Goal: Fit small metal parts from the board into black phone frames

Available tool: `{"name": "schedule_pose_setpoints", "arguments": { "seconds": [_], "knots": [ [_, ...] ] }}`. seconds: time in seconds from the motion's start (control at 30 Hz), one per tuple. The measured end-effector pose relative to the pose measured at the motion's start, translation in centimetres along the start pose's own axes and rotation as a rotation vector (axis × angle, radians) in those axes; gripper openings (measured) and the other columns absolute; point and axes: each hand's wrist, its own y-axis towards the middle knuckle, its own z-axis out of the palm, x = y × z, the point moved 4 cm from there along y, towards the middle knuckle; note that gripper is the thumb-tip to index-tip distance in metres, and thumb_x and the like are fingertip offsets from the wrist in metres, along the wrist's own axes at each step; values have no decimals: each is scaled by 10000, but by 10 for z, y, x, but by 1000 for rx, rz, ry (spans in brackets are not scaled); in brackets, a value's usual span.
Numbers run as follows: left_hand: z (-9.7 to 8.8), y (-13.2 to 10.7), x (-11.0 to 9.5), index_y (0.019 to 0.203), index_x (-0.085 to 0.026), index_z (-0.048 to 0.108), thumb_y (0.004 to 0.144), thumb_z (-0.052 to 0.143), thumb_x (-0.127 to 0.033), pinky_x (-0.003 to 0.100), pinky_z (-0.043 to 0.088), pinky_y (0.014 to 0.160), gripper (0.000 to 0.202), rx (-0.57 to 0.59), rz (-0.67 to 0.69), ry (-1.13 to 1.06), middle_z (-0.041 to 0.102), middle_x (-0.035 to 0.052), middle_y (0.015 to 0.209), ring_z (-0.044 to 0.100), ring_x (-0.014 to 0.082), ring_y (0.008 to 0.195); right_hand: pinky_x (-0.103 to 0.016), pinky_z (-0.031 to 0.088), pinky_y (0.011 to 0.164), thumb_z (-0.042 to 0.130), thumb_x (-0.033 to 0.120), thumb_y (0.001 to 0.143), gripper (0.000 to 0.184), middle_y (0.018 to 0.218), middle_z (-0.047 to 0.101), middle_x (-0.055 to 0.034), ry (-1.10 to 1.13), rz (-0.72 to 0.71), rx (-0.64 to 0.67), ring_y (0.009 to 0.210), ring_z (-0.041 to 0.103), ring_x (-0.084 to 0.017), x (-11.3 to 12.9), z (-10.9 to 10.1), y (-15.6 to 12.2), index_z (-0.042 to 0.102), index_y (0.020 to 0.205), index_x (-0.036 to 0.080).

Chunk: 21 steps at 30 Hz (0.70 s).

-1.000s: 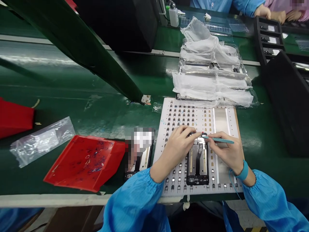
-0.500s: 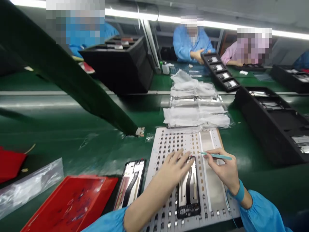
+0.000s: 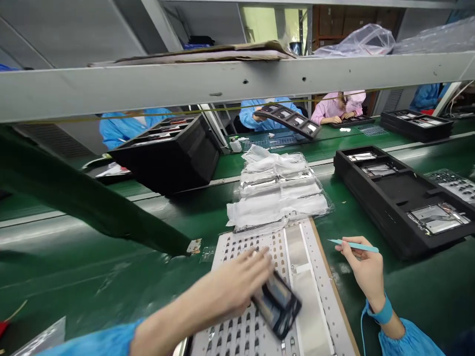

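Note:
My left hand (image 3: 241, 279), smeared by motion, grips the upper end of an opened phone (image 3: 276, 304) from above; its fingers hide that end. The phone is slanted and blurred over a pale sheet (image 3: 232, 336) with rows of small metal-coloured parts. Whether it touches the sheet, I cannot tell. To the right of the sheet, my right hand (image 3: 365, 269) pinches light-blue tweezers (image 3: 354, 245), tips pointing left. A blue band circles that wrist. At the bottom edge, a second phone (image 3: 181, 347) shows only as a corner beside the sheet.
White-wrapped flat parts (image 3: 278, 198) lie beyond the sheet. A black foam tray (image 3: 389, 207) with phone parts stands at right, a black box (image 3: 174, 153) at back left. A dark green bar (image 3: 111, 207) slants in from the left. Co-workers sit opposite; one holds a tray (image 3: 289, 118).
The phone has swung from straight to slanted in my left hand. My right hand has moved right, off the sheet, with the tweezers. The view has tilted up.

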Motion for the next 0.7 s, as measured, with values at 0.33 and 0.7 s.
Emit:
{"name": "schedule_pose_setpoints", "arguments": {
  "seconds": [0.33, 0.7],
  "knots": [
    [25, 182, 107, 1100, -109, 692, 807, 781, -385, 401, 556, 908, 412, 20, -468, -283, 635, 146, 1104, 654, 314, 1018, -351, 717, 691, 776, 463, 986, 274, 926, 835, -103, -48, -73, -125, 830, 854, -299, 8, -10, 1, 768, 1015, 190],
    [51, 184, 110, 1391, -89, 653, 993, 650, -345, 385, 506, 1089, 474, -88, -470, -459, 696, 174, 1316, 649, 299, 1220, -362, 718, 737, 793, 450, 979, 281, 928, 828, -103, -110, -68, -79, 832, 851, -290, 9, -10, 0, 780, 1035, 175]
  ]
}}
